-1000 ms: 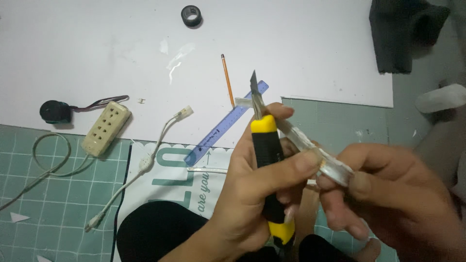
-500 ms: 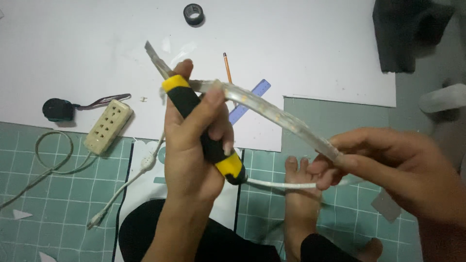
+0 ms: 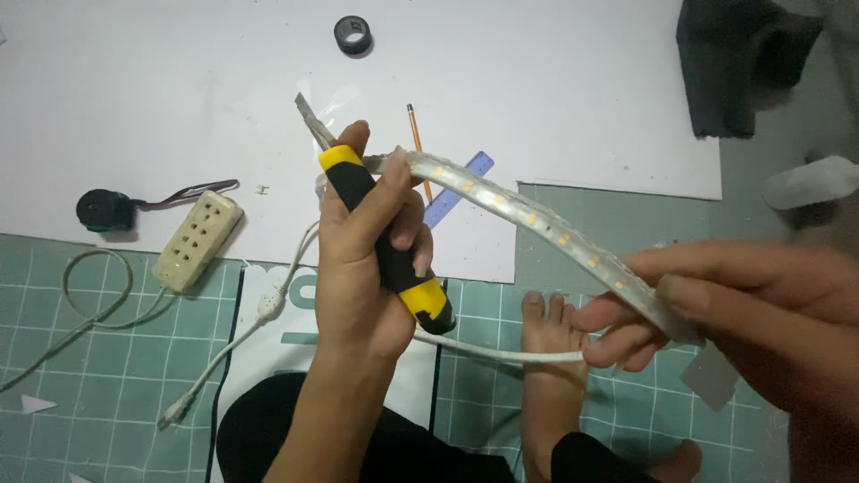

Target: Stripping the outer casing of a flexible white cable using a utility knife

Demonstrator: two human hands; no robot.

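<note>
Two hands are busy over the green cutting mat (image 3: 107,376); left hand (image 3: 367,259) is clenched around a black and yellow utility knife (image 3: 385,241), blade pointing up and away, thumb pressing one end of the LED strip (image 3: 537,224) against the handle; right hand (image 3: 743,313) pinches the strip's other end, so it arcs between them; a power strip (image 3: 197,240), pencil (image 3: 416,143) and tape roll (image 3: 353,34) lie on the white sheet (image 3: 134,107) behind.
</note>
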